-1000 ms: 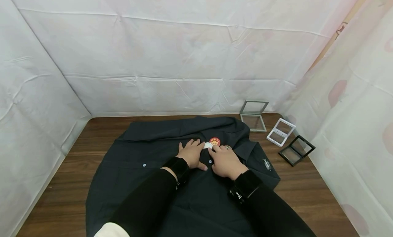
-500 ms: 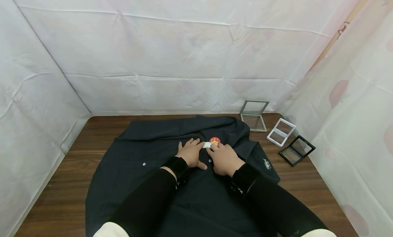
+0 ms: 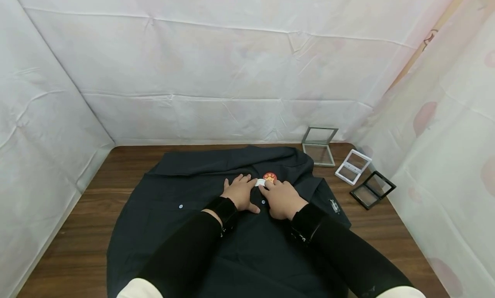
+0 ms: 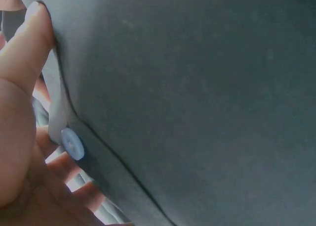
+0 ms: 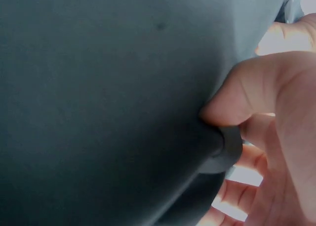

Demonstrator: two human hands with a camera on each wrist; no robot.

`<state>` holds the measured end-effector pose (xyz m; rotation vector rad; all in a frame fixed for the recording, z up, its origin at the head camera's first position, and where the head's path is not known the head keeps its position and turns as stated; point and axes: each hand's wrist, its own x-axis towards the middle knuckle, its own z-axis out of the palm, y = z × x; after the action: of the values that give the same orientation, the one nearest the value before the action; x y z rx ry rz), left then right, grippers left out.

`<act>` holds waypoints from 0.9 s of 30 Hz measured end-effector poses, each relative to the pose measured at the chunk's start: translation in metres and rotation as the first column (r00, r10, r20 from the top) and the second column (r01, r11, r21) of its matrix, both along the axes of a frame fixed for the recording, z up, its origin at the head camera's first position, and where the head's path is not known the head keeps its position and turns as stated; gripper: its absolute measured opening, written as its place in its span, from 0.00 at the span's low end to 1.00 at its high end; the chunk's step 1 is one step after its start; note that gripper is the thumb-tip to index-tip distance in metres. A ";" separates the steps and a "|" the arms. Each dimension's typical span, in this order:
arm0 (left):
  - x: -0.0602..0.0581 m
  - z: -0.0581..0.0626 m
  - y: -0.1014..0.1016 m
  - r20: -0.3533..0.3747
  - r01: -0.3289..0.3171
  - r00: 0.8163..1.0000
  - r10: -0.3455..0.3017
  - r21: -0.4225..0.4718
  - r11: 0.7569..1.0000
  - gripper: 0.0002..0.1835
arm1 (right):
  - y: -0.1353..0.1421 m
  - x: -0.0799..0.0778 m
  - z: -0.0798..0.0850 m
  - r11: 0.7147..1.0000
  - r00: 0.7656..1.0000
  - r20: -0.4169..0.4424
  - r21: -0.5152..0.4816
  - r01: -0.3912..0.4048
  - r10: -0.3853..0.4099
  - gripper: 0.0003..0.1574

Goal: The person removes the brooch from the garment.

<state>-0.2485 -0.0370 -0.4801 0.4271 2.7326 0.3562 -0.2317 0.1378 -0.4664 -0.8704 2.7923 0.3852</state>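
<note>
A dark garment with a collar and small pale buttons [image 3: 180,206] lies spread out, its cloth [image 3: 166,242] under both hands. My left hand [image 3: 240,193] rests on it with fingers spread, fingertips beside a white oval piece [image 3: 260,183]. My right hand [image 3: 284,200] rests just to the right, fingertips at the white piece and at a red round badge [image 3: 269,177] with a yellow design, partly covered by the fingers. In the left wrist view, the thumb [image 4: 29,48] touches the cloth edge near a button [image 4: 73,143]. In the right wrist view, the thumb [image 5: 232,100] presses the cloth beside a fold.
Three hinged square frames with clear panels stand unfolded at the right: grey-green [image 3: 324,164], white [image 3: 339,174] and black [image 3: 367,207]. A small shiny clear item [image 3: 334,206] lies on the garment's right part. White sheets [image 3: 216,74] wall the wooden table [image 3: 77,229] at back and sides.
My right hand has shifted slightly left. A small round thing that showed by its fingers a second ago is no longer visible. My left hand has stayed in place.
</note>
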 end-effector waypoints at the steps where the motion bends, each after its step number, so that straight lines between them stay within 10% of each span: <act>1: 0.001 0.001 0.000 -0.003 -0.001 1.000 0.001 -0.004 1.000 0.57 | 0.000 0.001 -0.001 1.000 1.000 -0.011 0.004 -0.001 0.001 0.42; 12: 0.003 -0.001 0.001 -0.029 0.003 1.000 -0.004 -0.023 1.000 0.57 | -0.006 0.015 -0.009 0.997 0.993 -0.117 0.074 0.026 -0.017 0.40; 19: 0.003 -0.006 0.001 -0.032 0.001 1.000 -0.001 -0.009 1.000 0.57 | -0.001 0.016 -0.007 0.994 0.995 -0.037 -0.058 0.090 -0.092 0.44; 27: 0.002 -0.008 0.000 -0.039 0.003 0.999 -0.003 -0.016 1.000 0.58 | 0.016 -0.007 0.015 0.889 0.965 0.124 -0.377 0.260 -0.230 0.46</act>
<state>-0.2469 -0.0366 -0.4882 0.4384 2.7710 0.3285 -0.2383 0.1539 -0.4511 -0.5668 2.9029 -0.2513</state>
